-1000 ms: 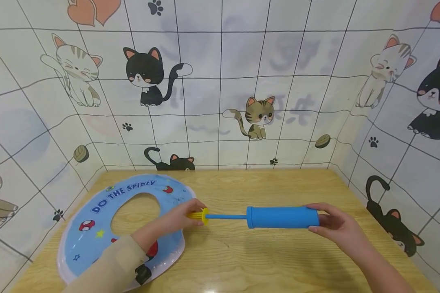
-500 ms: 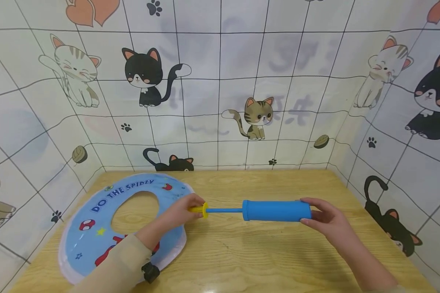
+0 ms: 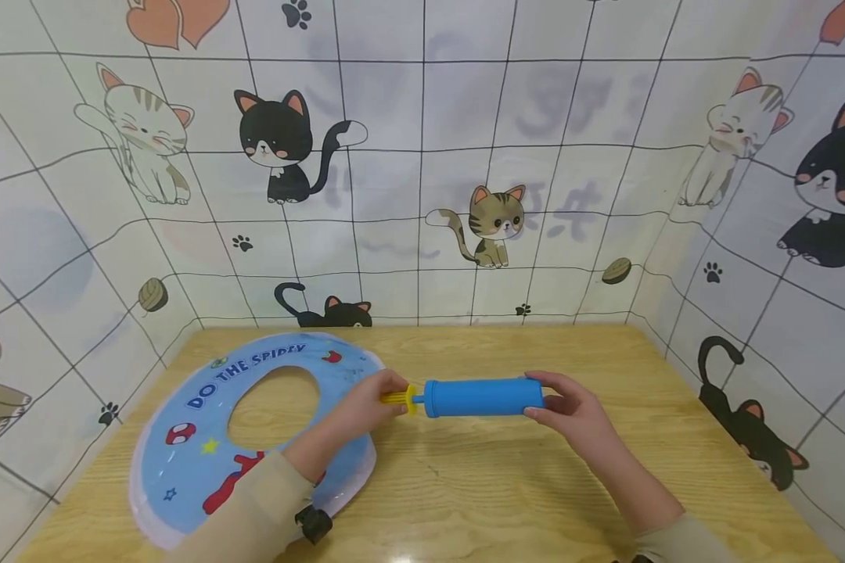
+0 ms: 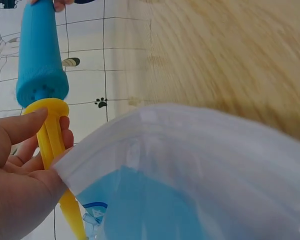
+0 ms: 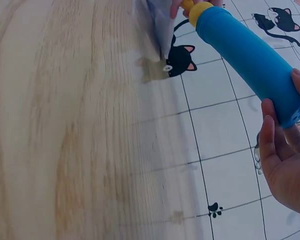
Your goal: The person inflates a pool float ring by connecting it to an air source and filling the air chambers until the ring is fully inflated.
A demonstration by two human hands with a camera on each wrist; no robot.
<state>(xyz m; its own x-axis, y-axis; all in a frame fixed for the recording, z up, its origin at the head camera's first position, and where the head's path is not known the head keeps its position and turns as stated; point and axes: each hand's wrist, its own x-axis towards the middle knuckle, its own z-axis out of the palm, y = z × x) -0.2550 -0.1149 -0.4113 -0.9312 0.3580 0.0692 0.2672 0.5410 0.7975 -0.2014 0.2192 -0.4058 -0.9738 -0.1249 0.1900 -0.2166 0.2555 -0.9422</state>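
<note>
A blue hand pump with a yellow nozzle-shaped end piece is held level above the table. My left hand pinches the yellow piece between thumb and fingers. At the other end, my right hand grips the blue barrel, its fingertips and thumb on opposite sides, as the right wrist view also shows. Only a short stretch of the thin blue rod shows between yellow flange and barrel. Beneath the left forearm lies an inflated light-blue ring printed "DO THE SPIDEY"; part of it is hidden by the arm.
The wooden table carries the ring at its left. Around it rise white walls with a grid and cat drawings, on the back and both sides. A small black device sits at the left wrist.
The right hand has moved left with the blue barrel, pushing the rod most of the way in. My left hand has shifted slightly right, and the ring has shifted right a little.
</note>
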